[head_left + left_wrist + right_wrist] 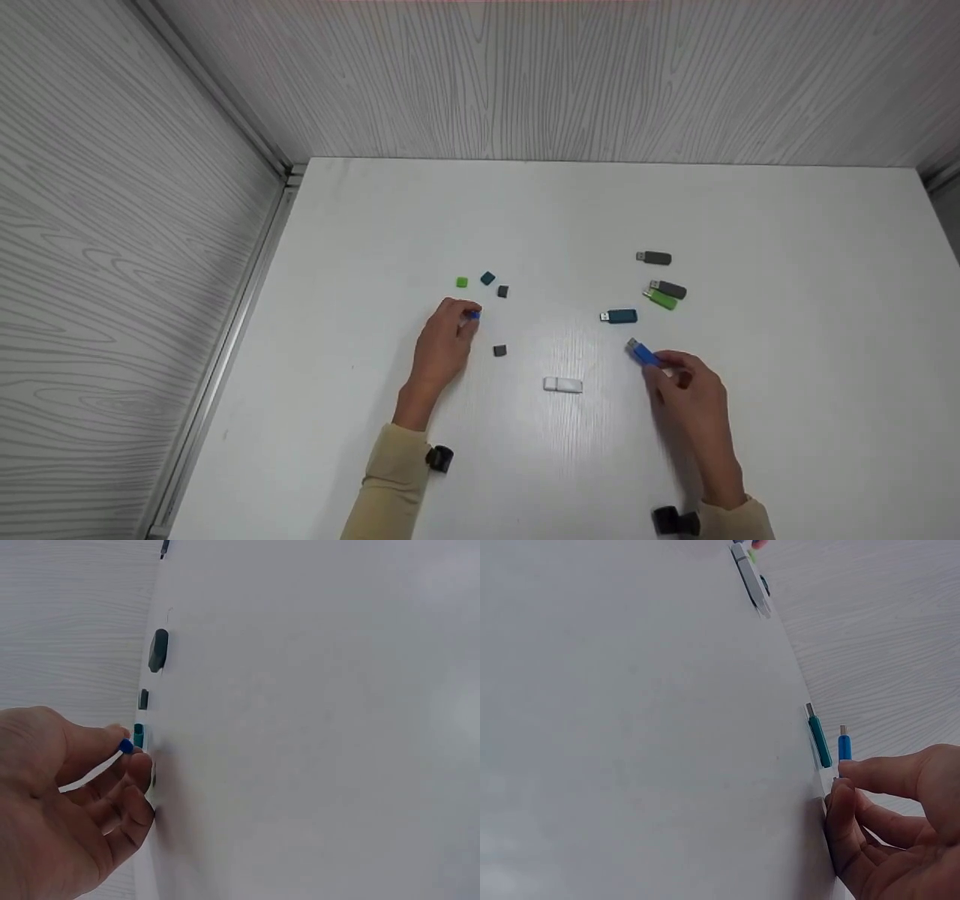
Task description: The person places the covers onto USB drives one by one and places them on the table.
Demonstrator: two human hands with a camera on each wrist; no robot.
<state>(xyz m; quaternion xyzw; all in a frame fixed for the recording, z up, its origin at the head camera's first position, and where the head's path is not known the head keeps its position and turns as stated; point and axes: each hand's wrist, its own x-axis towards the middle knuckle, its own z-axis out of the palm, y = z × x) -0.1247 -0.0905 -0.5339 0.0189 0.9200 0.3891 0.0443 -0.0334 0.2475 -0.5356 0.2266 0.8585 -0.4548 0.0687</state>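
white bench below. the right hand pinches a blue stick, the left hand a blue cap, well apart. between the hands lies a white stick; beyond the right, teal, green and two grey sticks. near the left, four caps.

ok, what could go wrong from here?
1. The left hand pinches a small blue cap; it might slip and drop.
2. The right hand holds the blue USB stick with its plug bare; it could get knocked.
3. The green stick lies close against a gray stick; lifting one may shift the other.
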